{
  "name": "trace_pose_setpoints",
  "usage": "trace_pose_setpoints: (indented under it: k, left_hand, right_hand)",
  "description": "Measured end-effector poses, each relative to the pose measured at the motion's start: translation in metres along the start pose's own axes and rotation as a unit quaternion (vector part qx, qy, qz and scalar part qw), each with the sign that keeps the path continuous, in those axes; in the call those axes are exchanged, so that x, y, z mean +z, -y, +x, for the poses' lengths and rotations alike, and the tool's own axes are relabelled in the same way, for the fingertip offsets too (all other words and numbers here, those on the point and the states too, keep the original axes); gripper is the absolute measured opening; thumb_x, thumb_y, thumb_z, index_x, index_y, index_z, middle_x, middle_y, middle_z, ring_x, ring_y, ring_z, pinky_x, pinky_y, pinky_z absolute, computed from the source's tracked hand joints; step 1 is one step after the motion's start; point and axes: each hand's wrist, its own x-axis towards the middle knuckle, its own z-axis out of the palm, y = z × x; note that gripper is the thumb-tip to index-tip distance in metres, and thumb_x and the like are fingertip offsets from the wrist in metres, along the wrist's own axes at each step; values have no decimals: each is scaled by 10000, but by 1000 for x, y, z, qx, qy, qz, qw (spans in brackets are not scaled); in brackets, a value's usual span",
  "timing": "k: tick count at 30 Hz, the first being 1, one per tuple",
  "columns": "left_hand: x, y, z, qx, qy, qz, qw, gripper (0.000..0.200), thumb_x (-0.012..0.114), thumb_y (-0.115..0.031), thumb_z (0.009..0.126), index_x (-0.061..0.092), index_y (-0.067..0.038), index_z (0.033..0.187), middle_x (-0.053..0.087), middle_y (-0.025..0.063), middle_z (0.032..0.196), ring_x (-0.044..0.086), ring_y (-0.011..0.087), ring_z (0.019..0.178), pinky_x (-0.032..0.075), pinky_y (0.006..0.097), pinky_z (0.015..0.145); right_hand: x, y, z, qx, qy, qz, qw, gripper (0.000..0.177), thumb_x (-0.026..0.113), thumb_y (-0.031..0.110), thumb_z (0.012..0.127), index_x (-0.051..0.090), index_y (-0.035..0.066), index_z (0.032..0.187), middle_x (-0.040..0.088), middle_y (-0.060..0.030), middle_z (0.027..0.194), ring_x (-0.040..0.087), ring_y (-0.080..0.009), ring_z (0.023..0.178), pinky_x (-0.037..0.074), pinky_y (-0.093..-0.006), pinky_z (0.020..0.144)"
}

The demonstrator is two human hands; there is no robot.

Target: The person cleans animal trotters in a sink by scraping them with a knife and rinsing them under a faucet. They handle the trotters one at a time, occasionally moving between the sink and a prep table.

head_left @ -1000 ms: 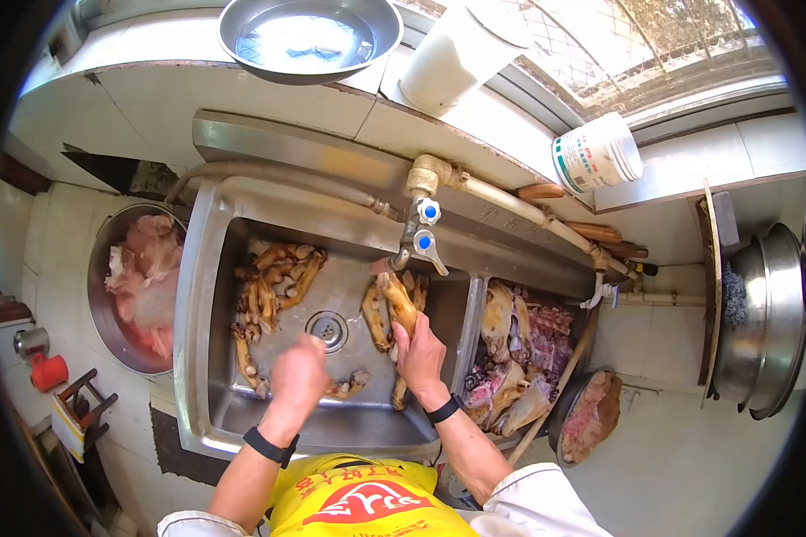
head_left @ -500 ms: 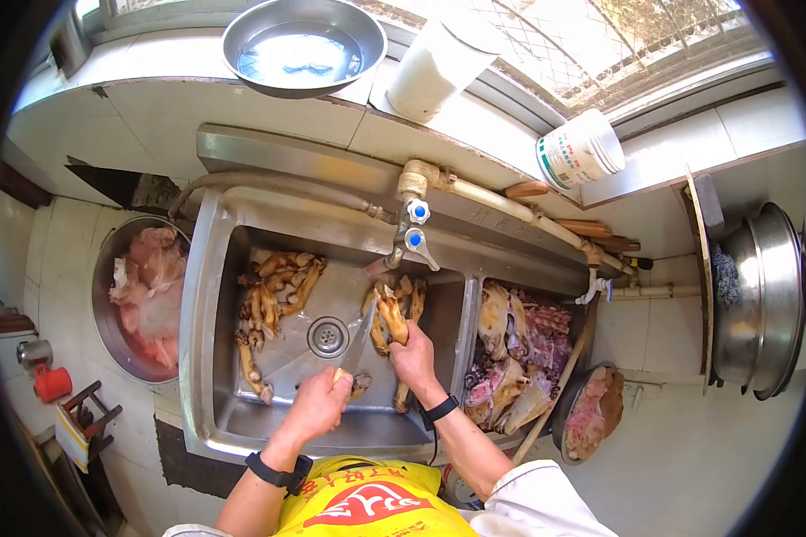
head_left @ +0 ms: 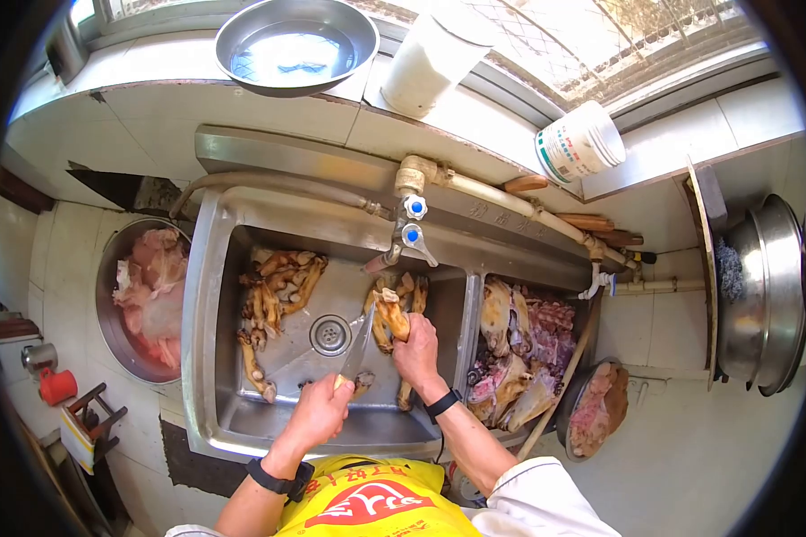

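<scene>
My left hand is closed round the light handle of a knife, its blade pointing up and resting against a brown animal foot. That foot is gripped by my right hand above the large basin of a steel sink. Behind it, more feet lie on the basin's right side. A pile of feet lies at the basin's left, with a single foot below it. Near the knife handle, a small dark piece is partly hidden by my left hand.
Meat pieces fill the right basin. A faucet hangs over the sink's back edge. Bowls of meat stand left and right. On the sill are a water-filled pan, a white bucket and a labelled tub.
The held foot has turned slightly, its cut end now tilting more toward the camera. The knife and both hands have shifted only a little.
</scene>
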Motion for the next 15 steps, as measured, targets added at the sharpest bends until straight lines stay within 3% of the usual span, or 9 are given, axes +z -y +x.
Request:
trace_pose_setpoints:
  k: [6,12,13,15]
  left_hand:
    - [3,5,-6,28,1,36,999,349,521,-308,1067,565,-3,904,602,62,646,579,165,462,448,340,414]
    - [5,6,-4,-26,14,-29,999,344,514,-308,1073,554,-4,918,595,53,663,564,159,462,448,344,420]
    - [6,13,0,-36,29,-89,995,343,512,-309,1074,556,-3,924,592,53,669,562,158,460,445,344,416]
    - [4,21,6,-48,40,-146,987,343,511,-310,1075,558,-3,931,590,52,675,560,157,458,443,345,411]
  right_hand:
    - [4,-2,0,9,4,-6,1000,297,629,-46,751,623,35,1037,635,-175,984,586,-403,1012,446,-496,905]
    - [7,2,-1,-37,-8,-2,999,251,626,-66,727,609,38,954,608,-167,916,570,-405,951,438,-500,885]
    - [3,5,0,-37,-8,-1,999,251,626,-66,727,609,38,954,608,-167,916,570,-405,951,438,-500,885]
    - [-4,11,0,-152,18,-21,988,248,619,-77,700,594,51,911,577,-151,881,560,-384,935,432,-488,902]
